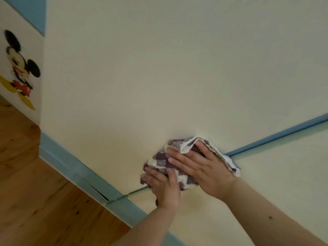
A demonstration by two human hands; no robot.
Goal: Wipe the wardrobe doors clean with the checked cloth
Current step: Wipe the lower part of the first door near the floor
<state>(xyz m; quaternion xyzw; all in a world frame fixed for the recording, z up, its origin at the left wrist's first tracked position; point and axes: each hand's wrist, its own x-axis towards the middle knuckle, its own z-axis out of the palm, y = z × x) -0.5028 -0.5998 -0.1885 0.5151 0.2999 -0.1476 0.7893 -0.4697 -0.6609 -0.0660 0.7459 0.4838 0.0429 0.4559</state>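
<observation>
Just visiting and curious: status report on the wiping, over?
Both pressing: left hand on lower corner, right hand flat on top. Bunched checked cloth against cream wardrobe door, by blue trim. Nothing in the way.

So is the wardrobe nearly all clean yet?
Done: hard to say. The cream door shows no marks, but nothing shows which parts were already wiped. In hand: the left hand and right hand press the checked cloth against that door, at the blue strip. Left: perhaps the panel past the strip, and the side with the mouse picture.
</observation>
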